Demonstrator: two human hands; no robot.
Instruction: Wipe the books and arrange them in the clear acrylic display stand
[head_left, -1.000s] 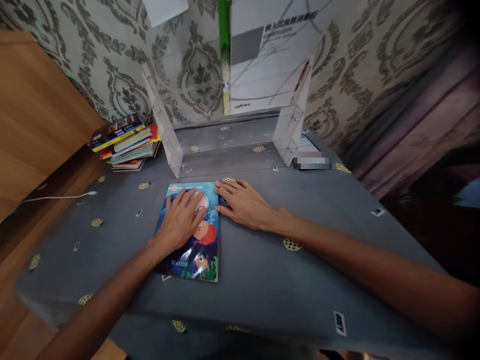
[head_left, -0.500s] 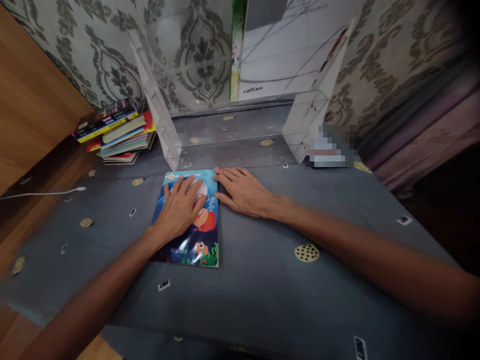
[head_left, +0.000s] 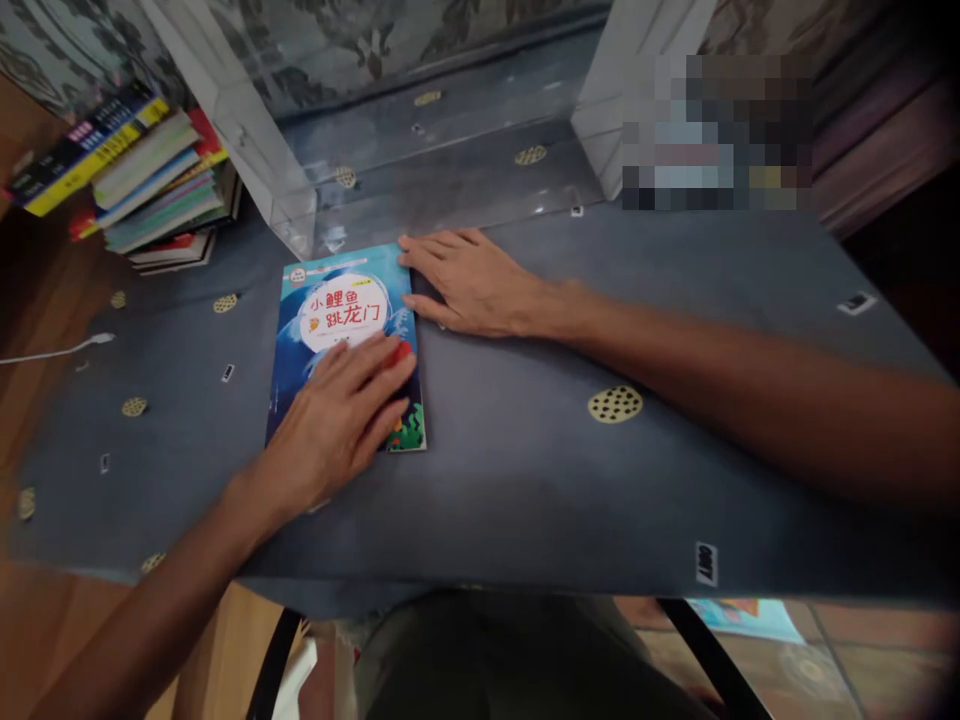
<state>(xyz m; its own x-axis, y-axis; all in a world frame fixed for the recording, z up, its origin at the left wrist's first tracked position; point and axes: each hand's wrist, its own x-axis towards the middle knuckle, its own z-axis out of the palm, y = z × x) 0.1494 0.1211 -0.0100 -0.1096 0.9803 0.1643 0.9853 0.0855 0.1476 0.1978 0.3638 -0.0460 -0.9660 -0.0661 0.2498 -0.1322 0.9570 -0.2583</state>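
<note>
A thin blue picture book (head_left: 345, 310) lies closed on the grey tablecloth, its cover up, with red Chinese characters in a white oval. My left hand (head_left: 337, 415) rests flat across the lower half of the cover, fingers stretched out and pointing to the right. Beside the book's upper right edge lies my right hand (head_left: 472, 280), palm down with its fingers extended; the fingertips touch that edge. Neither hand grips anything. The lower left part of the cover is hidden under my left hand.
Behind the book stands a clear acrylic shelf (head_left: 289, 200). A stack of books (head_left: 161, 190) leans at the back left, near a white cable (head_left: 60, 350). A blurred-out patch covers something at the back right. On the floor lies a light blue item (head_left: 750, 618).
My left hand has slid down the cover towards me, uncovering the title. The right hand stays at the book's edge. The view has tilted downward, showing the table's front edge and floor.
</note>
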